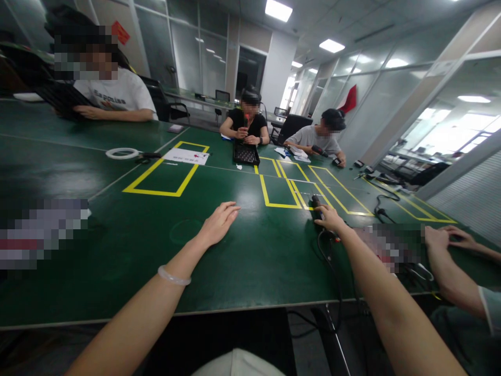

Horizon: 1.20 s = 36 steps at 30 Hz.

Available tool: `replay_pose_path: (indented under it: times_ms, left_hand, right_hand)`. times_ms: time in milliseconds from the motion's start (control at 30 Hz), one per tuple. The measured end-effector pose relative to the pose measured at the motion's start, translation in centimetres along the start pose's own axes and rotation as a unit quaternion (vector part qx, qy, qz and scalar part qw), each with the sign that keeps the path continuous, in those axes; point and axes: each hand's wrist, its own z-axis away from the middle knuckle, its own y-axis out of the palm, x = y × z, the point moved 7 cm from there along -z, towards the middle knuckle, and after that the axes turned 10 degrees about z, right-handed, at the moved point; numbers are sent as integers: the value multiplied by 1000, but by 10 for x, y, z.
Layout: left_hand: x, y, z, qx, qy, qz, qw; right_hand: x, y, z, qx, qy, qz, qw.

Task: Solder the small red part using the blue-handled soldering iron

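Observation:
My left hand (220,223) rests on the green table (250,250) with its fingers stretched out and nothing in it. A pale bracelet (174,275) circles that wrist. Farther right, my right hand (329,217) closes on a black corded handheld tool (316,202), which lies on the tabletop. The fingers and palm cover part of this tool, so its exact kind cannot be made out. Its black cable (326,250) runs down toward the near table edge.
Yellow tape outlines (282,204) mark the table. A white paper (186,156), a white tape roll (122,153) and a black tray (246,155) lie farther back. Several people sit around the table; a neighbour's hands (438,240) are at right, beside cables (383,206).

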Motion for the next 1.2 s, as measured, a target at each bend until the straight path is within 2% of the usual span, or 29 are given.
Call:
replay_pose_path:
  times_ms: [100, 233, 367, 533, 633, 800, 867, 1067, 1200]
  left_hand:
    - [-1, 1, -1, 2, -3, -2, 1000]
    - [0, 4, -1, 13, -10, -2, 1000]
    - [1, 7, -1, 21, -9, -6, 1000]
    - [2, 8, -1, 27, -14, -9, 999]
    - [2, 8, -1, 29, -14, -11, 999]
    - [-1, 9, -1, 35, -15, -8, 999]
    - [-2, 9, 0, 35, -13, -9, 999]
    - [-1, 10, 0, 42, -17, -11, 999]
    - [-1, 12, -1, 44, -19, -13, 999]
  right_hand:
    - [-28, -7, 2, 12, 70, -88, 994]
    - [-57, -4, 19, 91, 172, -158, 968]
    - [-55, 4, 38, 162, 204, -207, 943]
    - [-42, 12, 49, 202, 253, -261, 909]
    - [-47, 9, 49, 193, 258, -247, 914]
    - [-72, -7, 48, 121, 271, -187, 937]
    - [-76, -10, 48, 112, 264, -175, 942]
    - [-60, -3, 52, 177, 212, -188, 943]
    - [-55, 0, 59, 238, 171, -126, 948]
